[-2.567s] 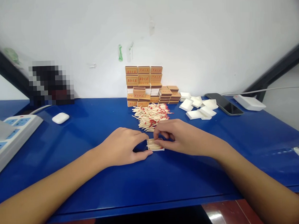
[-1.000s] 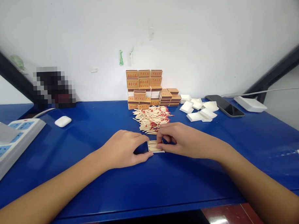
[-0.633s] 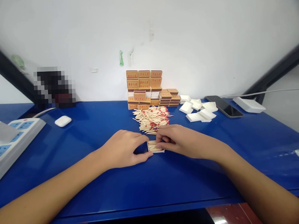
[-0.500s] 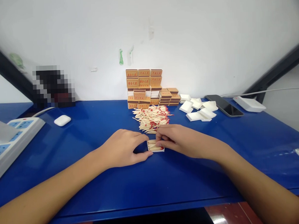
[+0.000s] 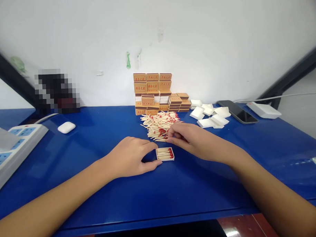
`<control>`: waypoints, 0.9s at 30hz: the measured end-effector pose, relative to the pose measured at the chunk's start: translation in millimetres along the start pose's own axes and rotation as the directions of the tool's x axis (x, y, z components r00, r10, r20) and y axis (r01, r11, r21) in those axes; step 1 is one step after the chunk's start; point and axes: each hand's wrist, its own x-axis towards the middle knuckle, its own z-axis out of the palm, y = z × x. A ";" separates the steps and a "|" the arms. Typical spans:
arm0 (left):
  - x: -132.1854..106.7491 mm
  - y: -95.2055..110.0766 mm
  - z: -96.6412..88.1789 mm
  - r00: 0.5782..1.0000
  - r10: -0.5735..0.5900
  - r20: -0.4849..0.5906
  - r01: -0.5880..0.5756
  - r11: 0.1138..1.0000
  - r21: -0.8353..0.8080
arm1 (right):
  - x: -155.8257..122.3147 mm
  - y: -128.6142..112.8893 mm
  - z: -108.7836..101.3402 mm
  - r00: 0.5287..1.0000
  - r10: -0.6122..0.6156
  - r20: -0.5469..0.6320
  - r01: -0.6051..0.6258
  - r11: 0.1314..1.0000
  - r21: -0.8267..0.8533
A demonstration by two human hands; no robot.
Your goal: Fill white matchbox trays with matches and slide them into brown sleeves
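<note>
A small white matchbox tray (image 5: 164, 154) filled with red-tipped matches lies on the blue table (image 5: 98, 189). My left hand (image 5: 130, 155) holds the tray's left end between thumb and forefinger. My right hand (image 5: 186, 138) has its fingertips pinched together at the near edge of the loose match pile (image 5: 159, 122), just beyond the tray. What the pinch holds is too small to make out.
Stacked brown matchboxes (image 5: 153, 92) stand against the wall behind the pile. Empty white trays (image 5: 209, 116) lie to the right, then a phone (image 5: 237, 111) and a white adapter (image 5: 263, 109). A white earbud case (image 5: 66, 127) and a power strip (image 5: 8, 144) sit on the left.
My right hand has lifted off the tray and moved back to the match pile, uncovering the filled tray. My left hand has stayed on the tray.
</note>
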 end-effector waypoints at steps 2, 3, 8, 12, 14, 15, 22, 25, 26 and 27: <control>-0.1 0.3 -0.4 1.000 0.001 0.001 -0.001 1.000 -0.004 | 2.8 3.4 2.1 1.000 -0.003 -0.026 0.001 0.999 -0.043; -0.2 0.4 -0.5 1.000 0.002 0.000 -0.002 1.000 -0.004 | 4.0 4.7 3.5 1.000 -0.010 -0.028 0.008 0.998 -0.056; -0.1 0.4 0.1 1.000 0.004 -0.008 -0.004 1.000 0.006 | 4.4 -0.7 6.2 0.997 -0.075 -0.028 0.075 0.997 0.012; 0.2 0.3 0.1 1.000 0.008 -0.009 -0.008 1.000 0.001 | -0.2 -11.9 3.1 0.992 -0.121 0.025 0.120 0.992 0.041; 0.3 0.3 -0.1 1.000 0.007 -0.003 -0.007 1.000 -0.002 | -1.6 -14.4 2.5 0.992 -0.108 0.062 0.106 0.993 0.045; 0.3 0.3 -0.1 1.000 0.006 0.001 -0.006 1.000 -0.002 | -1.9 -14.7 2.6 0.992 -0.099 0.078 0.095 0.994 0.050; -0.1 0.1 0.3 1.000 0.008 0.010 -0.008 1.000 0.008 | -2.4 -12.3 3.4 0.986 -0.068 0.150 0.055 0.994 0.092; -0.1 -0.1 0.5 1.000 0.009 0.008 -0.009 1.000 0.007 | -2.8 -10.4 4.7 0.985 -0.057 0.165 0.042 0.995 0.094; -0.1 -0.1 0.6 1.000 0.009 0.006 -0.009 1.000 0.005 | -2.9 -9.5 5.4 0.984 -0.057 0.167 0.041 0.995 0.093; -0.1 -0.1 0.6 1.000 0.008 0.004 -0.008 1.000 0.005 | -3.0 -8.7 6.1 0.984 -0.057 0.170 0.042 0.995 0.091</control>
